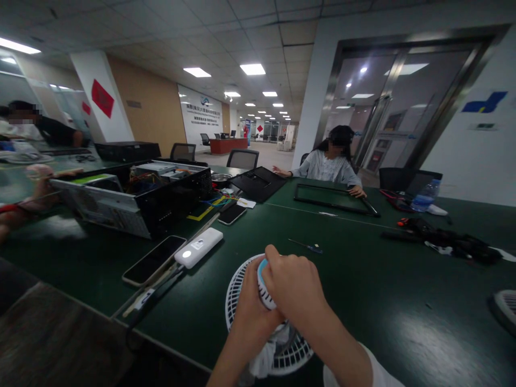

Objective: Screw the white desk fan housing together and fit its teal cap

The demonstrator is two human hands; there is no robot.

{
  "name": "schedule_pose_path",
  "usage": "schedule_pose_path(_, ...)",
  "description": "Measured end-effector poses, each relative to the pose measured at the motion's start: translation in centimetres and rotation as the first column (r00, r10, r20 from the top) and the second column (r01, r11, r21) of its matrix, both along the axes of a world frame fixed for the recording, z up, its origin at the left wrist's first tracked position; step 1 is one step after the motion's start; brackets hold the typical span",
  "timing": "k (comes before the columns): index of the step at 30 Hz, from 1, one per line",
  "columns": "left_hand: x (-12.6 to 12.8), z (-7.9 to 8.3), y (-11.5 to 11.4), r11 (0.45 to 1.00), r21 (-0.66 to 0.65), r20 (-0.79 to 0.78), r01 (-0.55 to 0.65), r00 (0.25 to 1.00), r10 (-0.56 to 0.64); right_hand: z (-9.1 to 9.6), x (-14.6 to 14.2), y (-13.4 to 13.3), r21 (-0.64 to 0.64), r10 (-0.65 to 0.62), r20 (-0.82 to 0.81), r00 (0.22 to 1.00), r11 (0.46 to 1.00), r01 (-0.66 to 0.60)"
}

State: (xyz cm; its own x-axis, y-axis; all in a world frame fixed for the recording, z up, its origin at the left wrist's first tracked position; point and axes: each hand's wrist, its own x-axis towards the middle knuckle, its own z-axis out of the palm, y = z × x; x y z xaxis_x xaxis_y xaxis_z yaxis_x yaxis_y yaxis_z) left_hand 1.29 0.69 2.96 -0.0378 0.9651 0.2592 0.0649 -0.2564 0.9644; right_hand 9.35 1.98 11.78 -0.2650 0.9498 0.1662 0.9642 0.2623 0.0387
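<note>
A small white desk fan [237,285] lies on the dark green table [363,279] right in front of me, its round grille facing up. My right hand [296,287] is closed over the fan's rounded white and blue motor housing [263,279]. Under it, my left hand [252,317] wraps round the same housing from the near side. Most of the fan's middle is hidden by both hands.
A white power bank [198,247] and two phones [153,259] lie to the left, beside an open computer case [133,201]. A small screwdriver [307,246] lies beyond the fan. Across the table a person handles a black frame [334,200]; another person's hands work at far left.
</note>
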Motion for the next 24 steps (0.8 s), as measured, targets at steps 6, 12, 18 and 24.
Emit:
schedule_pose_path(6,-0.2,0.0,-0.1,1.0,0.013,-0.011,0.028,1.0,-0.027,1.1,3.0,0.4,-0.025,0.232,-0.253,0.939,0.969,-0.246)
schedule_pose_path(12,-0.3,-0.1,0.0,0.999,-0.007,-0.016,0.053,0.998,-0.053,1.2,5.0,0.8,-0.071,0.465,-0.285,0.838,0.862,-0.502)
schedule_pose_path(18,-0.3,0.5,-0.2,0.999,-0.015,-0.04,0.036,0.999,-0.036,1.3,4.0,0.8,-0.047,0.418,-0.196,0.887,0.9,-0.434)
schedule_pose_path(24,-0.2,0.4,-0.1,0.999,-0.002,-0.02,0.045,0.999,-0.045,0.7,1.7,0.4,-0.013,0.222,0.001,0.975,0.975,-0.221)
